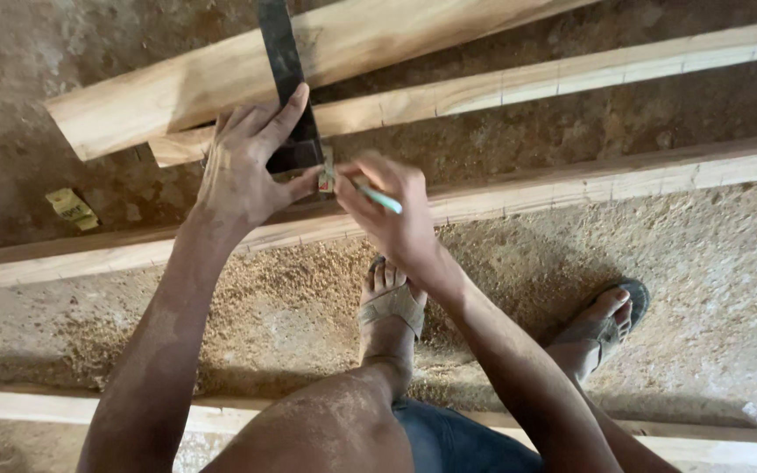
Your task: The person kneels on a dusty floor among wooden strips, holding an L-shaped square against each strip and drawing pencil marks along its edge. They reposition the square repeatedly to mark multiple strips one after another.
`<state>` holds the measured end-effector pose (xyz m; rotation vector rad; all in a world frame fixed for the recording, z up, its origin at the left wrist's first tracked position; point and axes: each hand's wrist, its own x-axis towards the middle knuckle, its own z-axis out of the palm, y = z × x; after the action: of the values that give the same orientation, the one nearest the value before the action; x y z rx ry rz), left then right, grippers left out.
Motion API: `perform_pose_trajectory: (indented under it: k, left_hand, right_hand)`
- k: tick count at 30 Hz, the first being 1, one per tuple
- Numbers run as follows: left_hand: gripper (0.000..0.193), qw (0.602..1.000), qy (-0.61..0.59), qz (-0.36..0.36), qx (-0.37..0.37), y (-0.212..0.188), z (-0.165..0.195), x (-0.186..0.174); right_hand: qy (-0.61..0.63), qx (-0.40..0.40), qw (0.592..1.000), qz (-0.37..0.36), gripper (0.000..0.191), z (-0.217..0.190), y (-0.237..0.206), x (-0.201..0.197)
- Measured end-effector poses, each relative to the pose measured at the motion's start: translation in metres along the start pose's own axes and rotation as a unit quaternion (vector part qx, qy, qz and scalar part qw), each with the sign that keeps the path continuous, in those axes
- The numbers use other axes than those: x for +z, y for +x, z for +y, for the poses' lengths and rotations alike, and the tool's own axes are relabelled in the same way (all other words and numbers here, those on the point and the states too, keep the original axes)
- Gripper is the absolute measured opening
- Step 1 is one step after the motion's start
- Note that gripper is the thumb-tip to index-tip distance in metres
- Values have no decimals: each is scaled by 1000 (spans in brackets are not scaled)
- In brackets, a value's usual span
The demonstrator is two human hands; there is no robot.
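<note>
Kneeling over: a dirt floor (pixel 703 263) dusted with sawdust (pixel 308 280), seen from the head camera looking straight down.
Yellow scrap: a small crumpled bit (pixel 72 208) lies on the floor at 9 o'clock, well apart from the hands.
Wide plank: a broad pale board (pixel 221 83) runs from 10 o'clock up toward 1 o'clock, tilted across the floor.
Left hand: the left hand (pixel 243 171) lies flat with fingers spread, pressing down the dark square (pixel 289 88); thumb and forefinger straddle its blade, palm resting over the long strip.
Square: its dark blade points to 12 o'clock across the wide plank, its stock set against the strip's edge between the two hands.
Long strip: a narrow wooden strip (pixel 571 184) crosses the whole view from 8 o'clock to 3 o'clock, under both hands.
Right hand: the right hand (pixel 392 215) is curled closed around a pale green pencil (pixel 378 198), tip down on the strip just beside the square.
Second strip: another narrow strip (pixel 571 74) lies beyond, at 1 o'clock, with pencil ticks across it.
Feet: two sandalled feet, one (pixel 389 307) at 6 o'clock, one (pixel 606 324) at 4 o'clock, on the sawdust.
Near strip: a further strip (pixel 63 405) lies along the bottom edge, at 7 o'clock.
</note>
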<state>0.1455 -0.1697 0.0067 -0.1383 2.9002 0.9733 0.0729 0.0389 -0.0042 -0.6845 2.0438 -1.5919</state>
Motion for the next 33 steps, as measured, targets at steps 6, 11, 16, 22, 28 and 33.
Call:
perform_pose_trajectory:
  k: [6,11,16,22,28,33]
  left_hand:
    - [106,996,28,-45,-67,-1,-2,4]
    - [104,999,23,-26,-42,-2,0,2]
    - [106,997,18,-34,-61,-1,2,0]
    - [104,999,8,-23,-41,-3,0,0]
    - [98,1000,5,-4,-13,1,4,-6]
    - [96,1000,-7,6,-22,0,11,-10]
  right_hand:
    - [37,-20,997,58,11,15,-12,-2]
    - [99,-65,986,116,9,16,7,25]
    - [-20,-74,996,53,24,-6,-34,27]
    - [-191,-32,979,68,27,8,-31,23]
    - [105,146,982,50,22,5,9,43]
    - [190,242,950,42,26,2,16,54]
